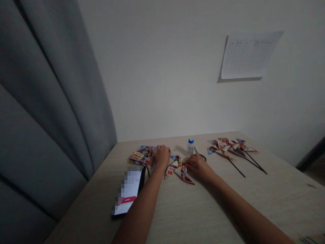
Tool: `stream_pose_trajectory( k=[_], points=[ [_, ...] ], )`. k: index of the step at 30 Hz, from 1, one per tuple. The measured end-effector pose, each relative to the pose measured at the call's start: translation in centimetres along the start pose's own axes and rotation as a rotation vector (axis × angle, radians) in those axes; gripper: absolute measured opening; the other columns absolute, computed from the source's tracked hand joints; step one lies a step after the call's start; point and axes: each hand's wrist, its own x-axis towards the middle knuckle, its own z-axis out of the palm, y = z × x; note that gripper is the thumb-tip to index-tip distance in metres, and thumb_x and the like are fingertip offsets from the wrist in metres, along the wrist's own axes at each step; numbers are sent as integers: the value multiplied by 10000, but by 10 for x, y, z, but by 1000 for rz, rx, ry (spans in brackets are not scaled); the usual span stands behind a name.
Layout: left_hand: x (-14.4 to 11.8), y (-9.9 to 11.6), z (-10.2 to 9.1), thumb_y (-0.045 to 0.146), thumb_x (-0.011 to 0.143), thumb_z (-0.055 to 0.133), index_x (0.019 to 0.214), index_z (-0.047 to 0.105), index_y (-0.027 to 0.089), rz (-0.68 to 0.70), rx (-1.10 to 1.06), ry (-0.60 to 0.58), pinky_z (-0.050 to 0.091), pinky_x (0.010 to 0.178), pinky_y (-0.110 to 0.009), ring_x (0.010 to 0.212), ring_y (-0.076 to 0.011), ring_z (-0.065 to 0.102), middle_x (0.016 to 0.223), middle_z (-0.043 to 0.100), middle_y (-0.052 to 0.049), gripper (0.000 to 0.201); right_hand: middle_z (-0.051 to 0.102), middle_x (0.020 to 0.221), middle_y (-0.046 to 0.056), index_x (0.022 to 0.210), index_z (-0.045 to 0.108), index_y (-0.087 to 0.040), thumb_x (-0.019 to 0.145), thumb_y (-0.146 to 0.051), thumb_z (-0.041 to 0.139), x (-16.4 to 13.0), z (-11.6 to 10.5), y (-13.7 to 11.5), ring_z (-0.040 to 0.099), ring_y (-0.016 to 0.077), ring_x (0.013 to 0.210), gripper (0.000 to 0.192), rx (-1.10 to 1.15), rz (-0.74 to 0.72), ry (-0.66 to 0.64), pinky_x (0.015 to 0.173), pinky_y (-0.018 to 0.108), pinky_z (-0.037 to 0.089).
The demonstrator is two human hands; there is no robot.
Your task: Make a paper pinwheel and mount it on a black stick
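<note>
A folded paper pinwheel with red, white and blue print lies on the table between my hands. At its right edge, my right hand has its fingers bent together, the fingertips on the paper. My left hand is curled at the right side of a stack of printed paper sheets; whatever is under its fingers is hidden. Dark thin sticks show partly beside my left forearm. Just behind my right hand stands a white bottle with a blue cap.
Several finished pinwheels on dark sticks lie at the back right. A lit phone rests left of my left forearm. Behind my right hand is a dark round object, partly covered. A grey curtain hangs left; a printed sheet is on the wall.
</note>
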Motion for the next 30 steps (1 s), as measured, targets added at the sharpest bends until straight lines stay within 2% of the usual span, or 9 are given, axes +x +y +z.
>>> stream_pose_trajectory(
  k=[5, 21, 30],
  points=[
    [-1, 0, 0, 315, 944, 603, 955, 815, 340, -14, -4, -6, 166, 1134, -701, 1219, -309, 497, 1160, 732, -57, 213, 781, 1051, 67, 1002, 811, -260, 938, -279, 603, 0, 1, 1, 622, 270, 1100, 218, 13, 7, -7, 1008, 424, 412],
    [-4, 9, -6, 283, 925, 605, 935, 808, 302, 2, 19, 25, 198, 1158, -642, 1224, -304, 471, 1159, 707, -78, 204, 779, 1032, 74, 985, 813, -248, 938, -290, 606, 0, 1, 2, 630, 266, 1080, 216, 0, 5, 3, 995, 413, 427],
    [-12, 6, -15, 292, 925, 635, 942, 802, 291, -32, -37, 32, 189, 1188, -628, 1277, -293, 487, 1298, 680, -69, 168, 762, 974, 69, 989, 804, -238, 959, -301, 586, 1, 3, 8, 631, 253, 1038, 229, 7, -10, 27, 972, 393, 450]
  ],
)
